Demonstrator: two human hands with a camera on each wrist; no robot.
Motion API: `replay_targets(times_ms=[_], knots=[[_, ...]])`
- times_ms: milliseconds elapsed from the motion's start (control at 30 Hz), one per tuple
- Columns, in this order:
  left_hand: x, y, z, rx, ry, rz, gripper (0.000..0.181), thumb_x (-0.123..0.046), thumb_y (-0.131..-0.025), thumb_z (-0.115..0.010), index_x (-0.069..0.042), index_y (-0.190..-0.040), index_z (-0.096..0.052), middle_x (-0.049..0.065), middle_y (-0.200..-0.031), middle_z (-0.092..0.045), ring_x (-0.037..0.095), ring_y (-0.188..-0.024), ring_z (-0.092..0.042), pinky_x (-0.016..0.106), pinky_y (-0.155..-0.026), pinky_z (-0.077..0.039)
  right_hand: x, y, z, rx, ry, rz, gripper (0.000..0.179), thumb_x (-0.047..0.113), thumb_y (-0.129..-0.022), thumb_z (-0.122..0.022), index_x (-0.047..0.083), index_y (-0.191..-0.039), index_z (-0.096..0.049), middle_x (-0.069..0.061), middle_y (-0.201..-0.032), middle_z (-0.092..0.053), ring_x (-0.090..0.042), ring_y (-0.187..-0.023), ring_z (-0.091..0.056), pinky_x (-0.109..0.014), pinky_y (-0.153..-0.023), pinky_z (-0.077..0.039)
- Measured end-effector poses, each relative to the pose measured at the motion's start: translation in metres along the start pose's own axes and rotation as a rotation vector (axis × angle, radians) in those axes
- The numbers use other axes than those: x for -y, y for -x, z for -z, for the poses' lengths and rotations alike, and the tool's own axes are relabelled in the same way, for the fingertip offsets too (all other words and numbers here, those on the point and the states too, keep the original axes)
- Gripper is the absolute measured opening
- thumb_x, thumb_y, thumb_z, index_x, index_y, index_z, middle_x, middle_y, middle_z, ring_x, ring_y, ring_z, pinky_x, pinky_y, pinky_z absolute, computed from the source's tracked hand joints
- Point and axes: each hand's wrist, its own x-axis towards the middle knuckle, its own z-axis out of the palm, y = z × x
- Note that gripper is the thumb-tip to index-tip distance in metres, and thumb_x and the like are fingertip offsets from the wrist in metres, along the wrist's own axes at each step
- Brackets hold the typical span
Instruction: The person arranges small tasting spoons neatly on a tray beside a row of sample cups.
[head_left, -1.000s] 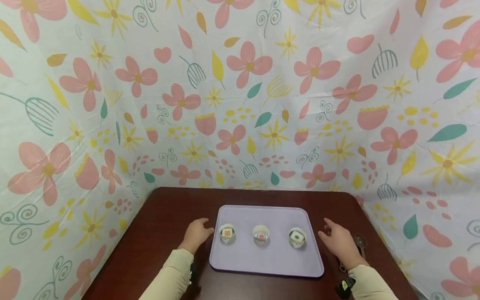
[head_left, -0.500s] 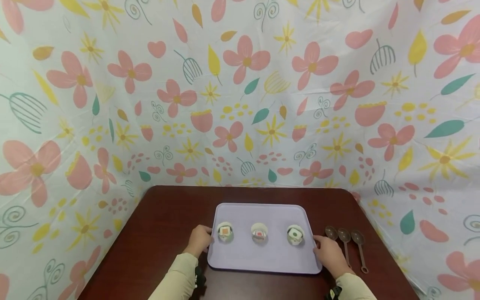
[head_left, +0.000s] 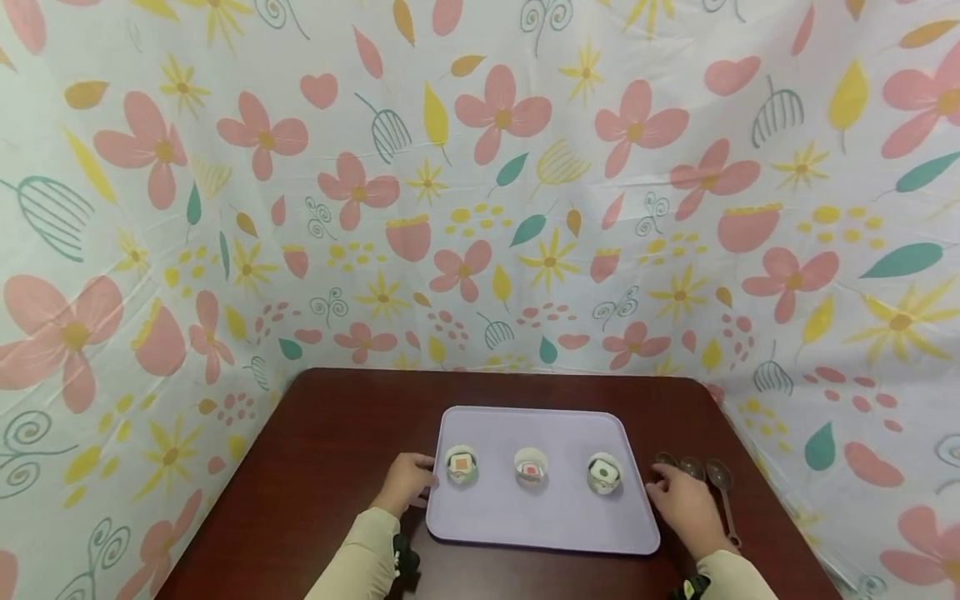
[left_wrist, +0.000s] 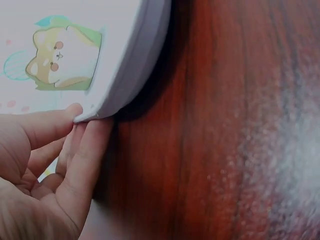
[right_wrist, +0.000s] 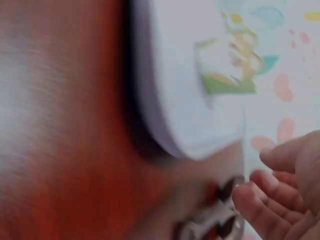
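A pale lilac tray (head_left: 540,521) lies on the dark wooden table, bearing three small white cups in a row. The left cup (head_left: 461,465) holds a piece with an orange square, the middle cup (head_left: 531,468) one with a red mark, the right cup (head_left: 604,473) one with a green mark. My left hand (head_left: 407,485) grips the tray's left rim, thumb on top and fingers beneath in the left wrist view. Beside the right rim, my right hand (head_left: 686,507) holds nothing; its relaxed fingers are apart from the tray in the right wrist view.
Three brown spoons (head_left: 720,477) lie right of the tray, partly hidden behind my right hand. A flower-patterned curtain (head_left: 480,208) rises behind the table (head_left: 352,408) and along both sides. Cartoon animal pictures (left_wrist: 65,57) show in both wrist views.
Both hands came in to the tray's side rims. Since half a second ago the tray and its cups have shifted slightly right, and my right hand has come off the rim, over the spoons.
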Motion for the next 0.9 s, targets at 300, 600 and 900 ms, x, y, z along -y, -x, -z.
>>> replay_targets(times_ms=[300, 600, 900], knots=[[0.001, -0.001, -0.001, -0.008, 0.084, 0.07, 0.047, 0.007, -0.079, -0.07, 0.009, -0.125, -0.064, 0.016, -0.093, -0.072, 0.029, -0.074, -0.071, 0.047, -0.062, -0.06, -0.013, -0.003, 0.023, 0.014, 0.079, -0.064, 0.041, 0.02, -0.09, -0.07, -0.015, -0.112, -0.064, -0.022, -0.089, -0.07, -0.033, -0.073, -0.067, -0.053, -0.064, -0.054], [0.001, 0.001, -0.001, -0.019, 0.116, 0.085, 0.046, 0.007, -0.08, -0.069, 0.008, -0.126, -0.064, 0.017, -0.095, -0.072, 0.028, -0.076, -0.071, 0.047, -0.063, -0.06, -0.021, -0.006, 0.013, 0.049, 0.136, -0.04, 0.031, 0.012, -0.087, -0.071, -0.011, -0.106, -0.066, -0.025, -0.09, -0.069, -0.041, -0.08, -0.067, -0.058, -0.07, -0.053], [-0.002, 0.003, -0.001, -0.04, 0.125, 0.093, 0.047, 0.006, -0.081, -0.069, 0.008, -0.128, -0.063, 0.02, -0.101, -0.071, 0.03, -0.08, -0.072, 0.047, -0.065, -0.061, -0.018, -0.01, 0.014, 0.046, 0.13, -0.027, 0.03, 0.013, -0.089, -0.069, -0.011, -0.107, -0.066, -0.024, -0.092, -0.07, -0.039, -0.079, -0.068, -0.057, -0.068, -0.053]])
